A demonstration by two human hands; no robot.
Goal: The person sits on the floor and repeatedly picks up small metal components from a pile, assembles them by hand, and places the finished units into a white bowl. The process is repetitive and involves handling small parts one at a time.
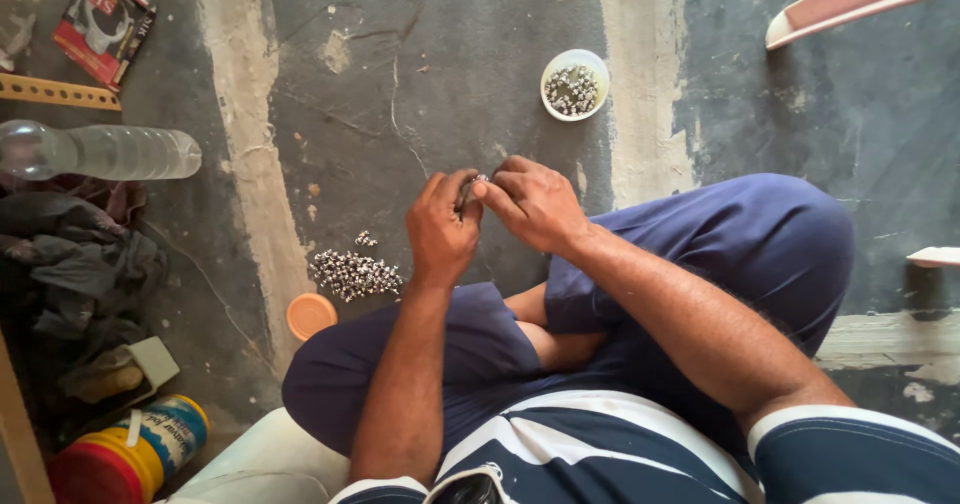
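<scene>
1. Out to the left of the left hand point(441, 232), on the floor and a little nearer the person, lies a heap of small silver metal pieces point(352, 274), with a few strays just above it. An orange lid point(311, 315) sits just below the heap, beside the knee.
2. The left hand is curled, back of the hand up, its thumb and fingers closed together at the top edge. It meets the right hand there, fingertip to fingertip.
3. Between the two sets of fingertips sits one small silver piece point(477, 180), pinched from both sides. It is too small to tell its long axis or which hand carries more of the grip.
4. The right hand point(533, 204) comes in from the right, fingers bent down over the piece, closed on it from above and from the side.
5. Beyond the right hand, up and slightly to the right, well apart from the fingers, stands a white bowl point(575, 85) holding more silver pieces. The right hand is the nearer one to the bowl; the left hand is the nearer one to the heap.
</scene>
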